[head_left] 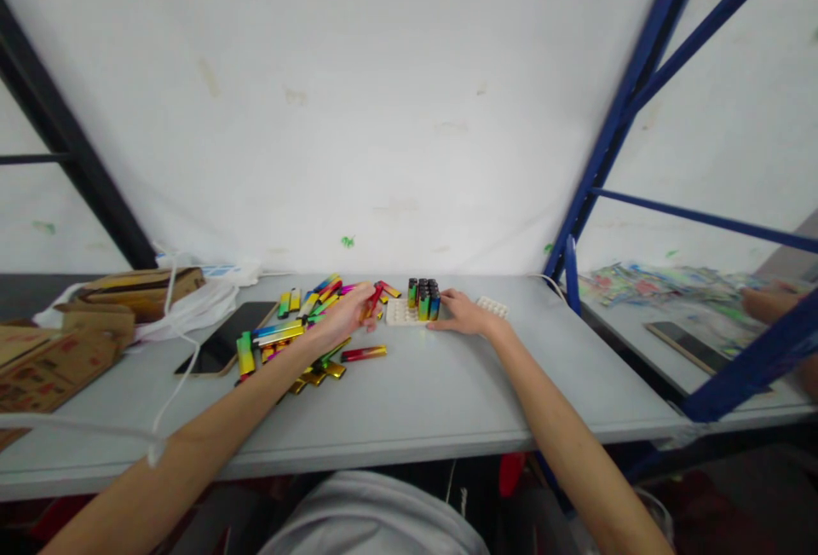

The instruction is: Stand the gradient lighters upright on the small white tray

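Observation:
My left hand (354, 316) is closed around a red lighter (374, 299), tilted near the left end of a cream tray (397, 314) with round holes. Several shiny multicoloured lighters (429, 306) with dark tops stand upright in the tray's right part. Against that right end rests my right hand (465, 315), thumb and fingers spread and touching the side of the standing lighters or the tray edge. Below and left of my left hand lies a loose pile of lighters (279, 332) in gold, green, blue and red. One red-and-yellow lighter (364, 354) lies apart in front.
A second cream tray (492, 307) lies behind my right hand. Left of the pile are a phone (231, 338), white cables and cardboard boxes (57, 355). A blue metal frame (591, 163) bounds the table on the right; beyond it a person's hand (770, 303) shows.

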